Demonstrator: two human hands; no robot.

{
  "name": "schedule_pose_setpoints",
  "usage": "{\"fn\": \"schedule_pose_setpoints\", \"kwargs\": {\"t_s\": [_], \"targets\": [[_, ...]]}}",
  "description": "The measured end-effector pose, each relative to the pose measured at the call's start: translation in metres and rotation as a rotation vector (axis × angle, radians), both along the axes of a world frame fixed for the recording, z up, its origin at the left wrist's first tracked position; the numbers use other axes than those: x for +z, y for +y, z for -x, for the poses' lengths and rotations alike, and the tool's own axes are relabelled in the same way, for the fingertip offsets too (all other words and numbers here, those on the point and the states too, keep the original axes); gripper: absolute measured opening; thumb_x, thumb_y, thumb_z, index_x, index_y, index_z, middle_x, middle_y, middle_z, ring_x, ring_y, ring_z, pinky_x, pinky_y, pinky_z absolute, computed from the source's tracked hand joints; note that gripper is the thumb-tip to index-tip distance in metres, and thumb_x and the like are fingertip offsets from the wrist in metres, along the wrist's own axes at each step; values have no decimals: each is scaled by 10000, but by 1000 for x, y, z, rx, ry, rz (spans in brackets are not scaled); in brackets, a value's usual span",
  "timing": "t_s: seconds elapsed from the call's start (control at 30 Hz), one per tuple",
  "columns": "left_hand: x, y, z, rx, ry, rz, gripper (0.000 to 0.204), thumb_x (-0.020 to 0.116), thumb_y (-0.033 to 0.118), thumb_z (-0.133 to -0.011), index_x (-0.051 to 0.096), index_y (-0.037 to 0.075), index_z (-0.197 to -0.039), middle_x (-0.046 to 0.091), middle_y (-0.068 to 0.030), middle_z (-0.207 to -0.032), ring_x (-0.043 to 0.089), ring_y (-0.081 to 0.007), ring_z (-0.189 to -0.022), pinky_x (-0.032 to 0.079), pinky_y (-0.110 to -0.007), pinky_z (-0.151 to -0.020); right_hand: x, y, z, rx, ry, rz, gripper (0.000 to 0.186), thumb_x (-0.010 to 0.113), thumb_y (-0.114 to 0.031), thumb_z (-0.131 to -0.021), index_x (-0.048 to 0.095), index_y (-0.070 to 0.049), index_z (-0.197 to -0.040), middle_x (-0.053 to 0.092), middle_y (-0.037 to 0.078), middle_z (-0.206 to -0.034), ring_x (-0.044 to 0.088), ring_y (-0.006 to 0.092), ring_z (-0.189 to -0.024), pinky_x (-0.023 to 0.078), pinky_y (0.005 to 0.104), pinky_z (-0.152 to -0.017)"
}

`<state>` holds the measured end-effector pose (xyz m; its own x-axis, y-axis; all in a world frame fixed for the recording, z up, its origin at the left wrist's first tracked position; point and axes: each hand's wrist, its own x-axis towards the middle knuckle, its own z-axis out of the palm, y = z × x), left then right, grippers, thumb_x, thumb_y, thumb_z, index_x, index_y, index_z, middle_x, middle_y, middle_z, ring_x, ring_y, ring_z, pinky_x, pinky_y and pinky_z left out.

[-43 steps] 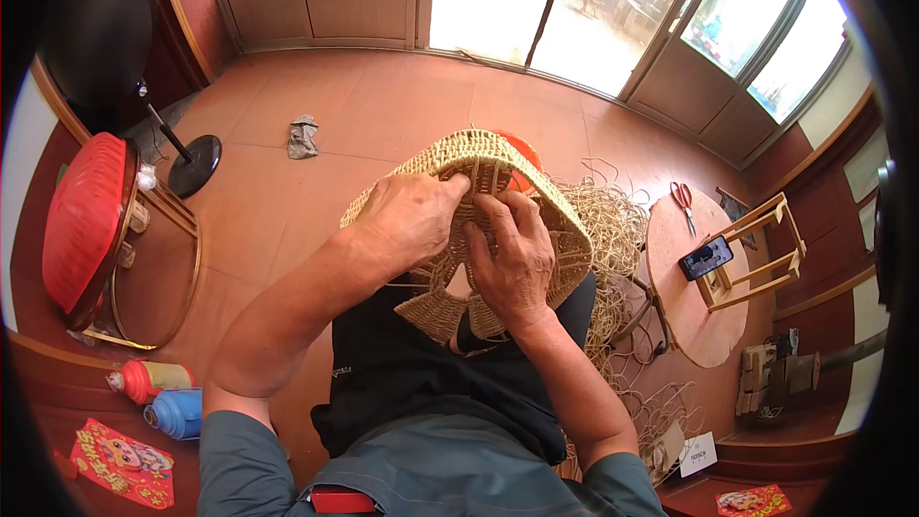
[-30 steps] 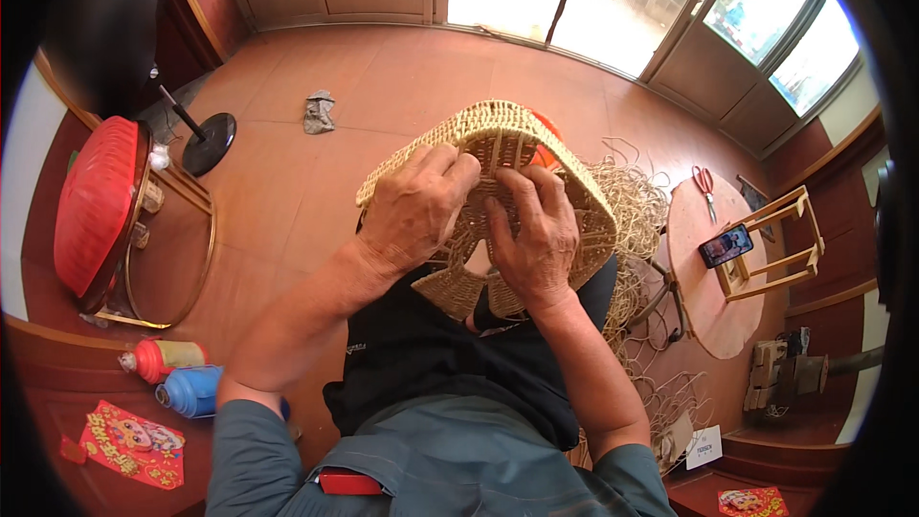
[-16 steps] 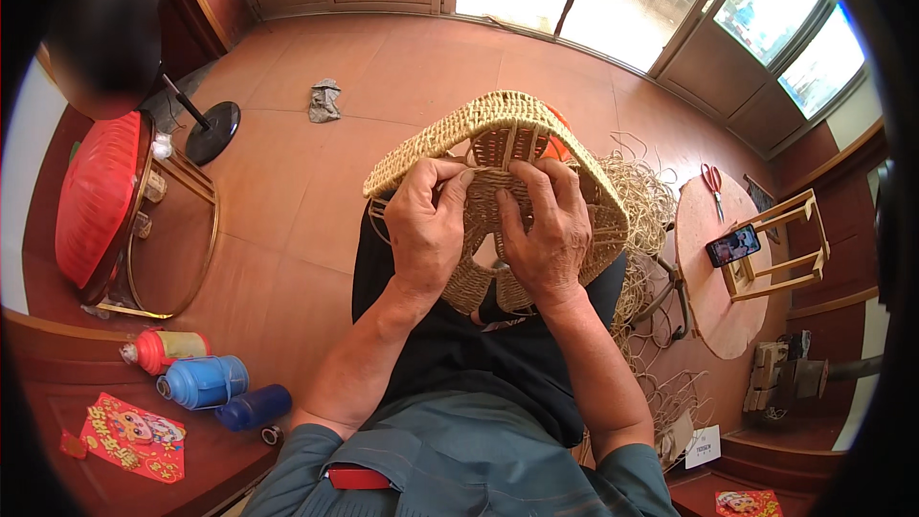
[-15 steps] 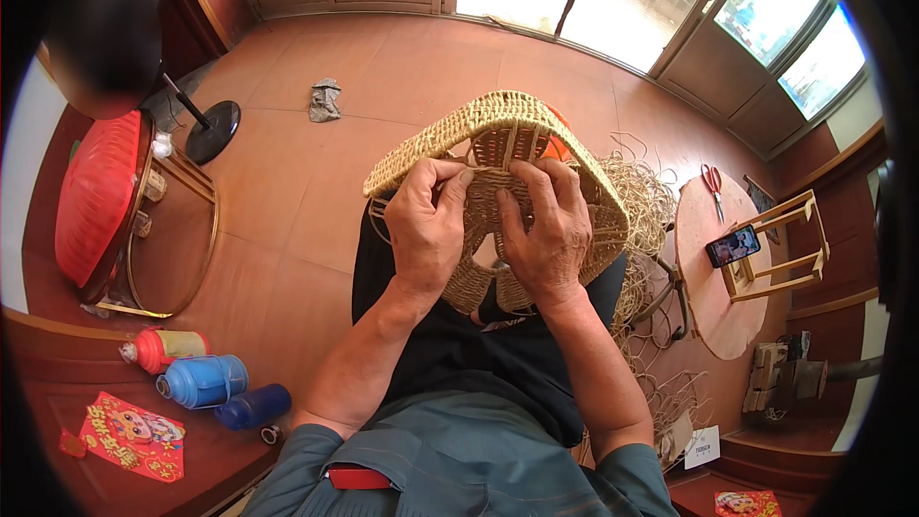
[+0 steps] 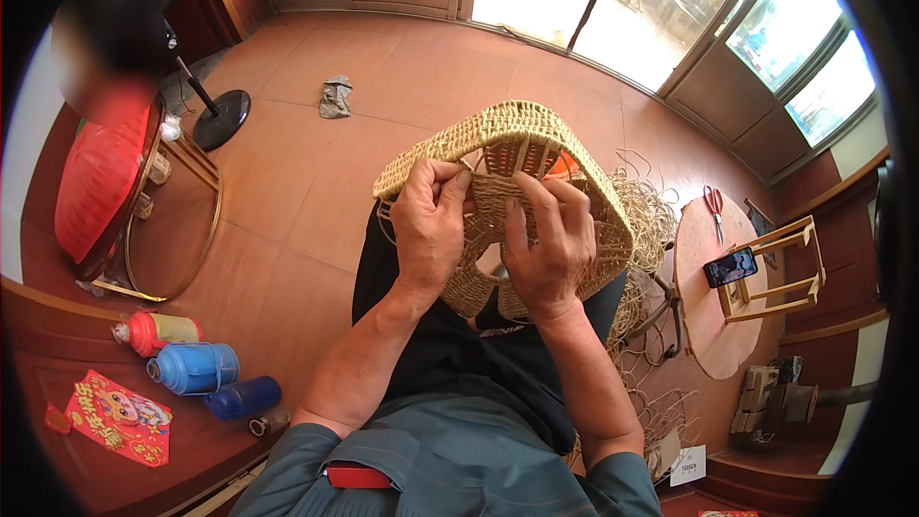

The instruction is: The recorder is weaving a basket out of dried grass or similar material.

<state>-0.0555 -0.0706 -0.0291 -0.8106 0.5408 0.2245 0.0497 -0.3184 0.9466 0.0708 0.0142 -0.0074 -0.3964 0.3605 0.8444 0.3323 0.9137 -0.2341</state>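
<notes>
A straw-coloured woven basket-like piece (image 5: 507,124) rests on my lap over black trousers, its rim upward and bare slats showing inside. My left hand (image 5: 431,220) pinches a strand at the inner band of weave, just under the rim at the left. Beside it, my right hand (image 5: 550,235) has its bent fingers on the same band, gripping it from the front; the fingertips are partly hidden in the weave. An orange object (image 5: 561,165) shows partly behind the basket. A tangle of loose cord (image 5: 637,220) lies at the basket's right.
At right, a round board (image 5: 699,345) carries red scissors (image 5: 714,209), a wooden frame and a phone (image 5: 731,268). At left are an overturned red-cushioned stool (image 5: 100,191), a black stand (image 5: 220,120) and several flasks (image 5: 196,367). A grey scrap (image 5: 335,96) lies on the floor before glass doors.
My left hand has turned more upright and now pinches at the inner band rather than reaching across it. My right hand's fingers have shifted slightly. The view has tilted a little.
</notes>
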Motion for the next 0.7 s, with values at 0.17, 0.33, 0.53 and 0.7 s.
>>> {"fn": "schedule_pose_setpoints", "kwargs": {"t_s": [0.17,0.33,0.53,0.7], "targets": [[-2,0,2,8,57,55,94,665,64,-1137,650,-26,-1115,750,-79,-1036,768,-139,-928,703,-327,-872,10,-2,26,14,-53,32,148,828,-230,-966,836,-178,-1105,603,-5,-877,642,209,-805,495,388,-742],[-1,-2,2,54,127,35,100,694,77,-1127,656,-11,-1096,738,-38,-961,683,-66,-841,631,-276,-762,19,-5,39,-22,-106,69,104,847,-261,-951,843,-160,-978,643,13,-882,671,238,-846,515,410,-780],[-3,-2,5,66,158,80,70,683,60,-1132,657,-3,-1114,710,-15,-980,627,-41,-824,554,-235,-706,19,-4,40,-5,-115,65,117,814,-262,-941,817,-148,-970,600,29,-874,641,250,-836,487,428,-776],[3,1,5,134,203,104,101,716,86,-1103,676,-3,-1077,737,-45,-906,625,-73,-810,561,-301,-730,17,0,43,11,-131,69,130,787,-247,-912,767,-119,-924,572,46,-869,617,259,-816,465,438,-759]]}}
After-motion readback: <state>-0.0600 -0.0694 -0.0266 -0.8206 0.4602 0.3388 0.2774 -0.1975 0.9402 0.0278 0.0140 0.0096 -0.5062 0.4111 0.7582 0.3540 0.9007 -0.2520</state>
